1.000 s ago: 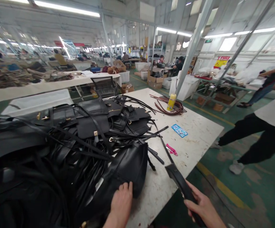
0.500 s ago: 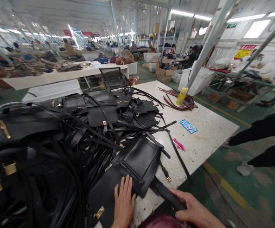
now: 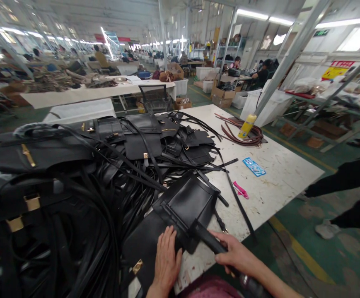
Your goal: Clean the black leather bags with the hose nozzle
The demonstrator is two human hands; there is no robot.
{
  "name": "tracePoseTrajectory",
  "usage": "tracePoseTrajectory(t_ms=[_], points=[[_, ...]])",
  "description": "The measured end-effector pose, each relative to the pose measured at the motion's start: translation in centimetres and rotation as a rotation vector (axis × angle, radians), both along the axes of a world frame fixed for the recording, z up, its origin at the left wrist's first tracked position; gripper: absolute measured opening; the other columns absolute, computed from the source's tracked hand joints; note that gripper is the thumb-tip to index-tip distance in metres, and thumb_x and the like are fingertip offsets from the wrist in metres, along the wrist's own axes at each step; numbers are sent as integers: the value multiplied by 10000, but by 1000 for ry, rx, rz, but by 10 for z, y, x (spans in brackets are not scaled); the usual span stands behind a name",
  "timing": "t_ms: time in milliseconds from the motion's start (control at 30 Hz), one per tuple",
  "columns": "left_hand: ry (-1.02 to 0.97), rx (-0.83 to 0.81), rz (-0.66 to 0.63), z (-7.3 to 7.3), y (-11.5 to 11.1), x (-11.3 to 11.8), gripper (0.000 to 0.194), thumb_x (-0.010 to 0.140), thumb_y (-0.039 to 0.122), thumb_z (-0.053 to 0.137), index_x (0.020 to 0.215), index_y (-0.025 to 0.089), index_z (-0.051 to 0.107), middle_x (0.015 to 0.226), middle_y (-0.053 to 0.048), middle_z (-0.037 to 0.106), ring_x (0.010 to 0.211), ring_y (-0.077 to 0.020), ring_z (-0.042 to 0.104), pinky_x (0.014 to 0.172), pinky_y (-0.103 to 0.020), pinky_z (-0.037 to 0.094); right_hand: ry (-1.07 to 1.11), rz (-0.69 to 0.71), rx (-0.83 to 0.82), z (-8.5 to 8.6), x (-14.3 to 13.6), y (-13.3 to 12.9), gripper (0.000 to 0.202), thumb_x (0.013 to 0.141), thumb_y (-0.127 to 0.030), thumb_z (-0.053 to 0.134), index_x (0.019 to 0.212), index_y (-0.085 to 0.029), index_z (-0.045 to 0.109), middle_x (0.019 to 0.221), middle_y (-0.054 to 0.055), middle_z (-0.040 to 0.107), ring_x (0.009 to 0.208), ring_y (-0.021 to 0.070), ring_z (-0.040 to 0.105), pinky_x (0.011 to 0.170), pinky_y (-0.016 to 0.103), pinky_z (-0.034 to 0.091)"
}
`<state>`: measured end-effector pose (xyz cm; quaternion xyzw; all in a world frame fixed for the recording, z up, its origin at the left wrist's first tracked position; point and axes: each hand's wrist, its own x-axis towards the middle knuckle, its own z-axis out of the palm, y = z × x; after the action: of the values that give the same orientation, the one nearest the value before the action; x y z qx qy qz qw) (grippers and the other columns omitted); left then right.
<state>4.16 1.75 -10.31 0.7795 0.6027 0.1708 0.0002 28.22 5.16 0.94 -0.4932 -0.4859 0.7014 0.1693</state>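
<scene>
Black bag (image 3: 195,203) lies nr the wearer's edge of the white table (image 3: 288,174), its flap (image 3: 144,240) laid out twd bottom L w/ a gold clasp (image 3: 138,266) on it. L hand (image 3: 167,256) rests palm-down on the flap, fingers nearly tog., thumb a bit apart; whatever's under the palm is hidden. R hand (image 3: 234,252) is wrapped round a black tool (image 3: 211,240), some fingers hidden underneath. Tool's rear runs off the bottom; its front end is at the bag's lower R side, touching or just above, can't tell. Type of tool unclear.

Black bags & straps (image 3: 142,147) heaped to L, tangled, v. dark, cut off at L edge; hard to sep. one from next. R of the bag: a thin black strap (image 3: 238,203) running to table edge, a pink item (image 3: 240,189) (can't ID), a blue packet (image 3: 254,167) w/ unreadable print, and a yellow bottle (image 3: 247,126) partly hiding coiled brown straps (image 3: 251,141). Person (image 3: 350,176) at far R is cut off: dark trousers & pale shoe only. Bg workers tiny, blurred.
</scene>
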Motion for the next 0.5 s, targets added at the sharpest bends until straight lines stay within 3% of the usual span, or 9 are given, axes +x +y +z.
tracePoseTrajectory(t_ms=[100,300,500], points=[[-24,-11,8,-2,-2,0,457,781,195,427,1230,128,373,1328,-137,382,1268,-247,252,993,-480,301,29,45,-35,4,0,-8,663,605,-93,516,1250,-213,420,620,-48,580,364,51,462,341,127,381],[-60,7,-1,-5,-3,-2,431,779,195,434,1200,117,383,1317,-155,388,1264,-257,259,978,-483,328,-20,50,-43,-5,-15,-3,684,597,-104,497,1261,-230,392,593,-57,560,328,70,475,302,142,383],[-53,29,3,-4,-6,-2,416,762,171,448,1173,121,407,1295,-153,416,1257,-260,275,971,-486,343,34,70,-40,-4,-27,21,657,626,-163,528,1265,-231,389,734,-20,612,344,69,493,313,163,402]])
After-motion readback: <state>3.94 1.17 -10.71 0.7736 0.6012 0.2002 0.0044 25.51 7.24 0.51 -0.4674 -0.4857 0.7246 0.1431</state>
